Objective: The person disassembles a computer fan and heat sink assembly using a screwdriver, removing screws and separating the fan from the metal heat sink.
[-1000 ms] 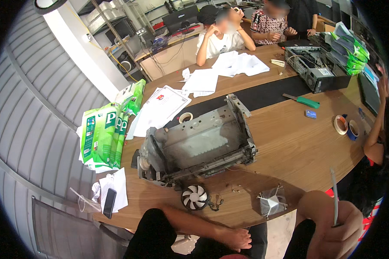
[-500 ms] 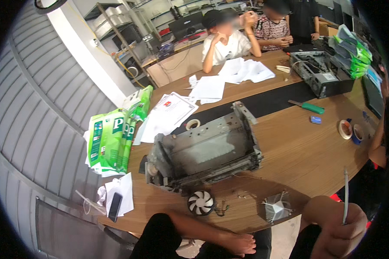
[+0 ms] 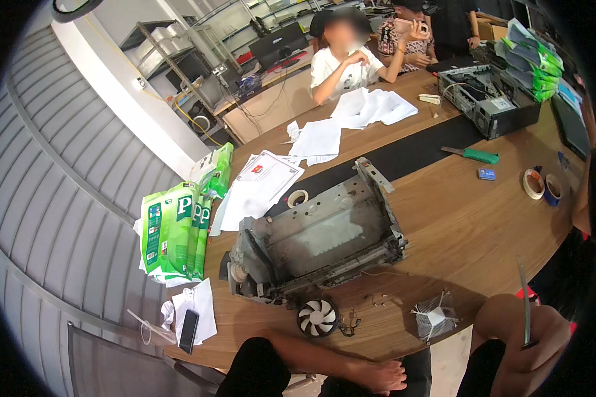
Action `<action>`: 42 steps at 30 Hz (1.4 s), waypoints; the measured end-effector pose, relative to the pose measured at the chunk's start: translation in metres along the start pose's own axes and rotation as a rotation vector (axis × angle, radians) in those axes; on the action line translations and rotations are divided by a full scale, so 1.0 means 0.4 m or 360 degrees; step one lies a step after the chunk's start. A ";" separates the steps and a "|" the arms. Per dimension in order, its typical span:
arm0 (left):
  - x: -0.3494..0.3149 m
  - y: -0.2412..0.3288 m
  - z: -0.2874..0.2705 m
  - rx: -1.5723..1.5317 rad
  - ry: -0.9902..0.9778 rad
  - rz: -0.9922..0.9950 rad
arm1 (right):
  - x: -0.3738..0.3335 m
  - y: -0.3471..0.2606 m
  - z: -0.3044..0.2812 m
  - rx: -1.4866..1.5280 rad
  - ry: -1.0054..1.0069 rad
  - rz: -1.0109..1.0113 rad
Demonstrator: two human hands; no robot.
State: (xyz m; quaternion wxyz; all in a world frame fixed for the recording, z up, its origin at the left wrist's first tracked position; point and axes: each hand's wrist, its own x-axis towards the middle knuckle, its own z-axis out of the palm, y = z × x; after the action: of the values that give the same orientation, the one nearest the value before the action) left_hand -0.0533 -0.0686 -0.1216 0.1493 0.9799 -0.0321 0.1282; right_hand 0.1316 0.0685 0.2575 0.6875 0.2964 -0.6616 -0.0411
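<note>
Slim grey rod point(image 3: 526, 311) likely light, stiff, slick: my right hand point(image 3: 538, 345) wraps its lower end, best hold; left hand point(image 3: 383, 377) loosely extended, nothing visible in it.

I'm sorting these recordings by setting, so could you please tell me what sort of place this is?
Probably an electronics repair workshop or training room, though I can't be certain: an opened computer case, a loose fan and a bare machine frame sit on the wooden table.
</note>
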 end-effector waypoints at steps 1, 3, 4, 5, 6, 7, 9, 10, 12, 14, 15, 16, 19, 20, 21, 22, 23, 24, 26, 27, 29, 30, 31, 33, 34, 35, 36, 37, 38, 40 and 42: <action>-0.004 0.004 -0.002 -0.0021 0.0162 -0.0017 | -0.010 -0.005 0.005 0.0009 0.0018 0.0012; -0.018 0.027 -0.004 -0.0051 0.0323 -0.0061 | -0.033 -0.022 0.016 -0.0322 0.0026 0.0391; -0.002 0.014 -0.019 -0.0059 0.0361 -0.0025 | -0.010 -0.019 0.010 -0.0391 -0.0050 0.0368; 0.003 0.011 -0.032 -0.0064 0.0395 -0.0050 | -0.016 0.008 0.012 -0.0518 -0.0039 0.0046; 0.009 0.008 -0.046 -0.0062 0.0396 -0.0008 | -0.021 0.022 0.011 -0.0633 -0.0030 -0.0280; 0.010 0.010 -0.062 -0.0064 0.0215 -0.0021 | -0.027 0.021 0.010 -0.0640 -0.0040 -0.0287; 0.019 0.000 -0.072 -0.0058 0.0035 -0.0013 | -0.031 0.014 0.005 -0.1008 0.0046 -0.0433; 0.020 -0.002 -0.068 -0.0115 -0.0003 -0.0023 | -0.031 0.012 0.008 -0.1021 0.0030 -0.0434; 0.027 -0.007 -0.055 -0.0172 -0.0040 0.0001 | -0.021 0.006 0.013 -0.0918 0.0058 -0.0393; 0.012 0.004 -0.052 -0.0169 0.0014 -0.0077 | -0.012 0.008 0.008 -0.0537 0.0025 -0.0275; 0.005 0.007 -0.049 -0.0166 0.0003 -0.0096 | -0.006 0.007 0.004 -0.0154 -0.0031 -0.0160; -0.002 0.012 -0.046 -0.0120 0.0189 -0.0092 | -0.009 -0.004 0.002 -0.0023 -0.0030 -0.0141; -0.012 0.012 -0.030 -0.0049 0.0412 -0.0053 | 0.011 -0.018 -0.005 0.0278 -0.0087 0.0179; -0.008 0.001 -0.020 -0.0029 0.0452 -0.0001 | 0.019 -0.036 -0.009 0.0035 -0.0168 0.0201; -0.008 -0.006 0.000 -0.0024 0.0447 0.0035 | 0.030 -0.051 -0.005 0.0010 -0.0192 0.0190; -0.010 -0.004 0.015 0.0010 0.0449 0.0023 | 0.025 -0.059 0.001 -0.0217 -0.0205 0.0242; -0.015 -0.004 0.029 0.0045 0.0449 0.0012 | 0.023 -0.063 0.004 -0.0443 -0.0216 0.0295; -0.022 -0.008 0.040 0.0050 0.0444 0.0010 | 0.022 -0.062 -0.005 -0.0375 -0.0244 0.0219; -0.017 -0.008 0.036 -0.0007 0.0316 -0.0015 | 0.006 -0.078 0.024 -0.0536 -0.0098 0.0272; -0.018 -0.009 0.037 -0.0011 0.0315 -0.0011 | -0.003 -0.075 0.026 -0.0626 -0.0028 0.0291; -0.016 -0.021 0.041 0.0033 0.0367 0.0053 | -0.015 -0.053 0.022 -0.0693 0.0054 0.0131; -0.015 -0.025 0.041 0.0031 0.0370 0.0078 | -0.014 -0.043 0.014 -0.0689 0.0053 0.0034; -0.019 -0.017 0.044 0.0054 0.0321 0.0062 | -0.021 -0.032 0.010 -0.0672 0.0072 -0.0045; -0.019 -0.013 0.052 0.0070 0.0276 0.0048 | -0.027 -0.023 0.004 -0.0475 0.0419 -0.0332; -0.017 -0.014 0.056 -0.0005 0.0092 0.0012 | -0.020 -0.029 -0.005 -0.0370 0.0449 -0.0263; -0.014 -0.016 0.061 -0.0080 -0.0092 -0.0023 | -0.033 -0.046 -0.017 -0.0369 0.0446 -0.0255; -0.009 -0.011 0.069 -0.0095 -0.0078 -0.0036 | -0.059 -0.080 -0.031 -0.0490 0.0667 -0.0137; 0.002 -0.007 0.074 -0.0234 -0.0265 -0.0160 | -0.064 -0.103 -0.044 -0.0485 0.0741 -0.0037; 0.015 -0.005 0.081 -0.0374 -0.0450 -0.0281 | -0.068 -0.127 -0.058 -0.0480 0.0809 0.0059; 0.024 -0.008 0.113 -0.0429 -0.0502 -0.0332 | -0.088 -0.137 -0.068 -0.0594 0.1003 0.0172; -0.004 0.024 0.137 -0.0320 -0.0378 -0.0382 | -0.106 -0.150 -0.090 -0.0430 0.1054 0.0275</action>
State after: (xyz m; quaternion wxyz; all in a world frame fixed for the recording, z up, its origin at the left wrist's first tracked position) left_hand -0.0424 -0.0941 -0.1699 0.2559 0.9651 0.0548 -0.0108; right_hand 0.1803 0.0510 0.1939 0.8983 0.1432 -0.4144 0.0282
